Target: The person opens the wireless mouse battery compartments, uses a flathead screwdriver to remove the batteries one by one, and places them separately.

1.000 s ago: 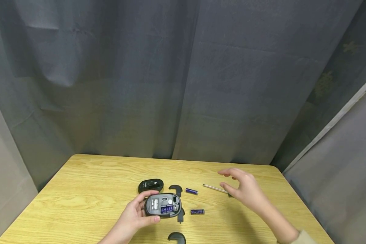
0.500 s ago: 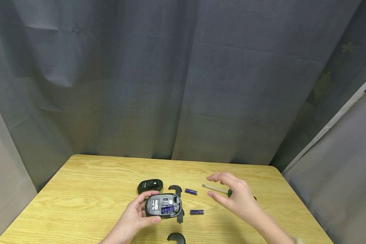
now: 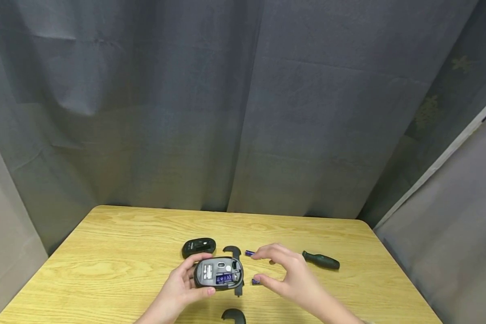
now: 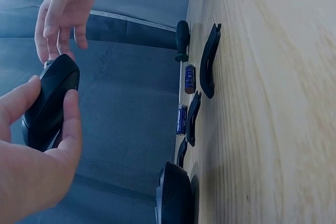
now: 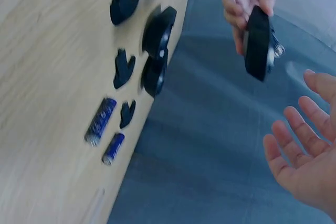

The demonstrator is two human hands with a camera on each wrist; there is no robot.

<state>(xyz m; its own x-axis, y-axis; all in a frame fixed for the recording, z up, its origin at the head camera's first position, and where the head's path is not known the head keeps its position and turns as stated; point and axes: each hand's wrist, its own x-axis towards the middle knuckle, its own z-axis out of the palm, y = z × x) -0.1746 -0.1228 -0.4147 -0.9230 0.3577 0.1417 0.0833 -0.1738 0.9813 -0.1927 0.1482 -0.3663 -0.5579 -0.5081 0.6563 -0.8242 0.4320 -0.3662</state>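
My left hand [image 3: 177, 285] grips a black computer mouse [image 3: 204, 270], fingers on one side and thumb on the other. Its underside faces up in the head view, its battery bay uncovered with a blue battery [image 3: 224, 278] in it. Something silvery [image 5: 278, 51] sticks out of the mouse in the right wrist view. To the right of the mouse hovers my right hand [image 3: 293, 276], thumb and fingers apart, holding nothing. Below it, partly hidden in the head view, lie two loose blue batteries; the right wrist view shows a larger [image 5: 101, 120] and a smaller one [image 5: 113, 149].
A second black mouse [image 3: 199, 247] lies behind the held one. Black battery covers [image 3: 232, 251] are on the wooden table [image 3: 117, 252], one near the front edge [image 3: 234, 315]. A green-handled screwdriver [image 3: 321, 260] lies right of my right hand. Grey curtains [image 3: 243, 112] hang behind.
My right hand has moved left and toward the mouse, uncovering the screwdriver handle and partly covering the loose batteries. My left hand and the mouse have shifted only slightly.
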